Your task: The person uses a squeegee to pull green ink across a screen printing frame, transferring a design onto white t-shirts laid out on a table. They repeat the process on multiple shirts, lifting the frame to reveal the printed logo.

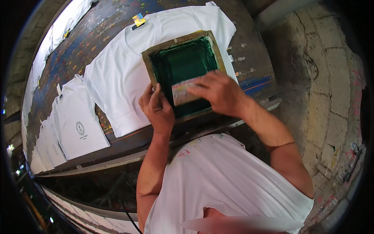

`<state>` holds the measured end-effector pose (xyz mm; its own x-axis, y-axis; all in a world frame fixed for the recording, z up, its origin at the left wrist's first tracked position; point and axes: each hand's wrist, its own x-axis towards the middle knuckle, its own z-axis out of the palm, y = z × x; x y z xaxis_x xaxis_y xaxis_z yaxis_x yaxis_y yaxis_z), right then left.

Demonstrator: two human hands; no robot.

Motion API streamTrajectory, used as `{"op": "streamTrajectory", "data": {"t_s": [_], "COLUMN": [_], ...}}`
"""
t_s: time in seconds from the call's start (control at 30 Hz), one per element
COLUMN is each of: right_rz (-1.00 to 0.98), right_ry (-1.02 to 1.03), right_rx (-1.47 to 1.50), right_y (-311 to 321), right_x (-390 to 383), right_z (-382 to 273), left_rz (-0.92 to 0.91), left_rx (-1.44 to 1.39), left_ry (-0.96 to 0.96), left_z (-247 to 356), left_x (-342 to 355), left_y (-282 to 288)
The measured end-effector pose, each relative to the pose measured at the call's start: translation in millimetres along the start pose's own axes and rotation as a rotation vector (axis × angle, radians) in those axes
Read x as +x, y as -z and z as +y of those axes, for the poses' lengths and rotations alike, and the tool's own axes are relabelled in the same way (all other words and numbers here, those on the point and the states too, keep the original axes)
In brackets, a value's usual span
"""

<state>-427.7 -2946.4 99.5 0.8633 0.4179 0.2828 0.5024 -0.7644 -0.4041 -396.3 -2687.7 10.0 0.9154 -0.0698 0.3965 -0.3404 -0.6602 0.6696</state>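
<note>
A screen printing frame [148, 64] with a wooden rim and dark green mesh lies on a white T-shirt [117, 74] spread over the table. My left hand [157, 107] grips the frame's left side near its front corner. In my right hand [224, 93] is a squeegee [184, 90], pale and paint-stained, held inside the frame over the front part of the mesh. Slight blur shows on the right hand and the squeegee. The shirt's area beneath the frame is hidden. At the shirt's neck sits a yellow and blue tag [138, 19].
Left of this shirt, a white shirt with a dark round print [80, 128] lies at the front of a row of several shirts. The long table [105, 31] is paint-spattered. More white shirts [50, 39] line its far side. A stone wall [311, 89] stands at the right.
</note>
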Motion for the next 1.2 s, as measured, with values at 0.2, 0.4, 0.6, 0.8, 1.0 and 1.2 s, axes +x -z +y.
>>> {"op": "streamTrajectory", "data": {"t_s": [0.2, 0.4, 0.6, 0.8, 1.0, 1.2], "right_rz": [0.016, -0.03, 0.061, 0.066, -0.025, 0.094], "right_ry": [0.06, -0.046, -0.042, 0.094, 0.059, -0.088], "right_rx": [0.031, 0.103, -0.016, -0.029, 0.145, 0.016], "right_y": [6.4, 13.0, -2.6, -3.0, 14.9, 1.2], "right_x": [-26.4, 44.4, 48.9, -21.6, 19.2, 82.6], "right_z": [-29.6, 52.7, 53.4, -13.2, 31.5, 75.0], "left_rz": [0.027, 0.045, 0.065, 0.062, 0.032, 0.035], "left_rx": [0.089, 0.134, 0.209, 0.162, 0.15, 0.108], "left_ry": [-0.052, -0.125, -0.165, -0.158, -0.099, -0.097], "left_z": [-2.3, -3.6, -6.0, -11.4, -10.0, -10.4], "left_x": [3.1, 5.6, 3.0, 2.7, 3.1, 2.6], "left_y": [-0.8, 0.2, -1.2, -3.3, -3.3, -4.8]}}
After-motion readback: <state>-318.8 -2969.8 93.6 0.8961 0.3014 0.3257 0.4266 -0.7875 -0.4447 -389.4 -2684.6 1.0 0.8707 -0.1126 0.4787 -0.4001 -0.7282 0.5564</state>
